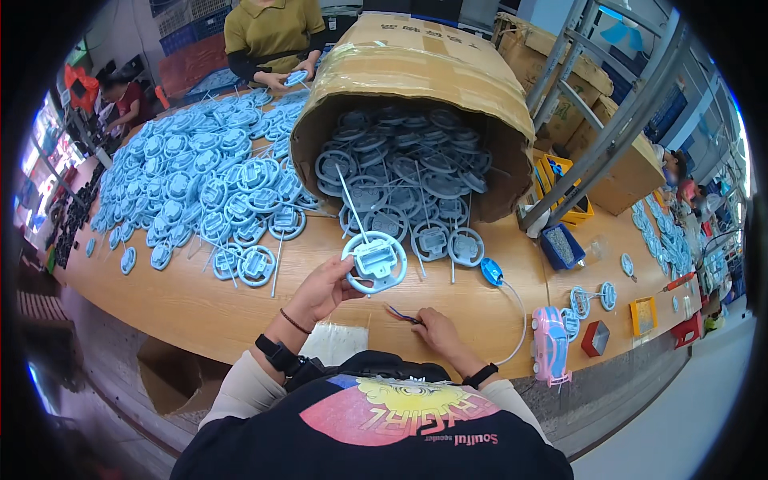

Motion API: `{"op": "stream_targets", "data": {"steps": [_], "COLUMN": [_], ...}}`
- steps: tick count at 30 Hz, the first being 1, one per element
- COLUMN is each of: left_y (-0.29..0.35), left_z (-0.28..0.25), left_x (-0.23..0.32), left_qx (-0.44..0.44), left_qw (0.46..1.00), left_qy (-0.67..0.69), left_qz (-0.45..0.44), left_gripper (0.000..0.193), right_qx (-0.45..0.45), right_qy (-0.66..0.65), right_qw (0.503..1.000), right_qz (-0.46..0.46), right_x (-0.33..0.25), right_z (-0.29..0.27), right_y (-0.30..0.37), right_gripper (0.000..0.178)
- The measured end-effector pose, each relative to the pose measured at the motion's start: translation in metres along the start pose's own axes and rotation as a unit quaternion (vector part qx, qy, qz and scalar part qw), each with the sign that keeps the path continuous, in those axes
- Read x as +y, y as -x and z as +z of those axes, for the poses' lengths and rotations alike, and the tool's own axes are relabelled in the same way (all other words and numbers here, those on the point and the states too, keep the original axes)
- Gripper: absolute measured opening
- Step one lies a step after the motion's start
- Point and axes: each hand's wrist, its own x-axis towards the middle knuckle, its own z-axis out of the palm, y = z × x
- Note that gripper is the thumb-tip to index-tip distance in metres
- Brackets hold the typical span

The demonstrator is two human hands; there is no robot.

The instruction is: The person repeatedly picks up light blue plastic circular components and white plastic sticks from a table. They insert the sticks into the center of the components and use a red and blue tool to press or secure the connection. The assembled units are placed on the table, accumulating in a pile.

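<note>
My left hand (pixel 324 290) grips the rim of a light blue plastic wheel-shaped part (pixel 376 262). This part has a boxy recessed middle, and a thin pale rod rises from its upper side. Close to the table's near edge, my right hand (pixel 437 330) is closed on a thin dark-and-reddish piece (pixel 404 315), too small to name for certain. Just beyond the held part, more light blue wheel parts (pixel 430 238) spill out of a large cardboard box (pixel 416 72) lying on its side.
A big heap of wheel parts (pixel 180 172) covers the table's left. To the right are a blue oval piece with a white cable (pixel 491 272), a pink toy car (pixel 550 346), a blue bin (pixel 562 246) and a metal frame (pixel 612 136). Across the table, a person (pixel 272 40) handles a wheel part.
</note>
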Motion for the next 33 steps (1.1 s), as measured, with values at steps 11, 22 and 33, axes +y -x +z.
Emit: {"op": "stream_targets", "data": {"steps": [11, 22, 33], "left_y": [0.001, -0.004, -0.005], "left_z": [-0.023, -0.014, -0.018], "left_x": [-0.023, -0.029, -0.037], "left_qx": [0.056, 0.008, 0.004], "left_qw": [0.978, 0.982, 0.991], "left_qy": [-0.198, -0.188, -0.135], "left_qz": [0.024, -0.022, -0.019], "left_gripper": [0.024, 0.025, 0.03], "right_qx": [0.187, 0.129, 0.144], "right_qy": [-0.144, -0.164, -0.141], "right_qw": [0.967, 0.971, 0.97], "right_qz": [-0.093, -0.113, -0.138], "right_x": [-0.069, -0.06, -0.061], "right_z": [-0.084, -0.082, -0.082], "right_y": [0.005, -0.003, -0.001], "right_gripper": [0.01, 0.009, 0.01]}}
